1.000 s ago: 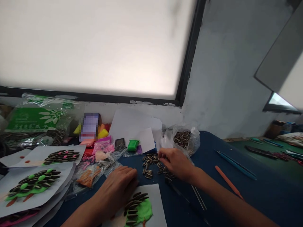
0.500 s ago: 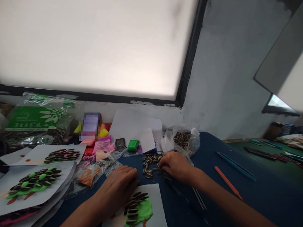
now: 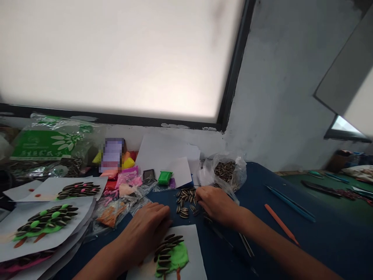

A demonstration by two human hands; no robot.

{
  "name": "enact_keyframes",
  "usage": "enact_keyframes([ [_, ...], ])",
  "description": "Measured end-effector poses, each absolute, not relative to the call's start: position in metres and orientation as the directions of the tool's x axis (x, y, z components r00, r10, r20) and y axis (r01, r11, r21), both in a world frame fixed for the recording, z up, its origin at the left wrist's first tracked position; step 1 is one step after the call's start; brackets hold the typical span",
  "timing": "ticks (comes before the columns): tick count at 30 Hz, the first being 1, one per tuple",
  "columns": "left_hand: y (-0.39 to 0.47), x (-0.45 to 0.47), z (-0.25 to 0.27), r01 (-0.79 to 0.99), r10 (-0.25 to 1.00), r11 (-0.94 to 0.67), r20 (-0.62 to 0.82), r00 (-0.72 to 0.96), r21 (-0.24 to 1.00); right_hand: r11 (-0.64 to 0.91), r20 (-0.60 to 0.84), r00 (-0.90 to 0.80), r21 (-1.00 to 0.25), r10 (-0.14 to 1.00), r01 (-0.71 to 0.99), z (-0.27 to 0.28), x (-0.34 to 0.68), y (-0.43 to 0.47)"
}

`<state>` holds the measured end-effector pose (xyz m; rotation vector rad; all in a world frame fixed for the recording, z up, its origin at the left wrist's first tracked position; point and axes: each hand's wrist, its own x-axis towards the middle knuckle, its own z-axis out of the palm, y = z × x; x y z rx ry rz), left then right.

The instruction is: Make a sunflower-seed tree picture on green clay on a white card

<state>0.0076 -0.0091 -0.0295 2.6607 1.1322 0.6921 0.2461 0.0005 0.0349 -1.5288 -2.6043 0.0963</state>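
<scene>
The sheet point(image 3: 196, 242) lies on the blue surface point(image 3: 256, 179) at the near edge of view, bearing a green clay patch point(image 3: 180, 254) with dark striped seeds point(image 3: 164, 257) set in overlapping rows across its nine o'clock side. With this sheet as the centre of the clock, the left hand point(image 3: 150, 228) rests at ten to eleven o'clock, over its edge, fingers pressed together and curled under; whether they hold anything, I cannot tell.

A loose seed pile point(image 3: 185, 193) lies near twelve to one o'clock. The right hand point(image 3: 217, 204) is on its three o'clock side, fingers drawn together with the tips at the seeds; whether a seed is pinched, I cannot tell.

Farther out, an open clear bag point(image 3: 225, 171) of seeds stands at one o'clock, a green packet point(image 3: 165, 177) sits at twelve, an orange tool point(image 3: 281, 223) lies just before three, and stacked seed pictures point(image 3: 84, 212) spread towards nine.
</scene>
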Motion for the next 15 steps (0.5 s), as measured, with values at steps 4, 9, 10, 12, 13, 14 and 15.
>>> enact_keyframes([
  [4, -0.009, 0.009, -0.026, 0.651, 0.709, -0.703, 0.363, 0.605, 0.288, 0.510, 0.108, -0.499, -0.203, 0.860, 0.836, 0.048, 0.238, -0.013],
  [9, -0.010, 0.009, -0.024, 0.676, 0.729, -0.682, 0.338, 0.596, 0.279, 0.610, 0.094, -0.652, -0.473, 0.753, 0.636, 0.053, 0.224, -0.041],
  [10, -0.010, 0.009, -0.024, 0.676, 0.731, -0.680, 0.337, 0.593, 0.285, 0.615, 0.091, -0.657, -0.468, 0.748, 0.635, 0.051, 0.222, -0.045],
  [12, -0.009, 0.009, -0.024, 0.670, 0.729, -0.682, 0.343, 0.592, 0.293, 0.617, 0.101, -0.644, -0.430, 0.758, 0.659, 0.045, 0.220, -0.051],
  [13, -0.009, 0.010, -0.024, 0.667, 0.728, -0.684, 0.346, 0.593, 0.295, 0.615, 0.113, -0.633, -0.414, 0.766, 0.671, 0.041, 0.219, -0.053],
  [14, -0.009, 0.010, -0.024, 0.667, 0.727, -0.684, 0.347, 0.592, 0.296, 0.615, 0.126, -0.624, -0.403, 0.771, 0.678, 0.038, 0.219, -0.054],
  [15, -0.009, 0.010, -0.024, 0.669, 0.730, -0.682, 0.343, 0.592, 0.297, 0.615, 0.136, -0.619, -0.396, 0.774, 0.682, 0.035, 0.218, -0.055],
])
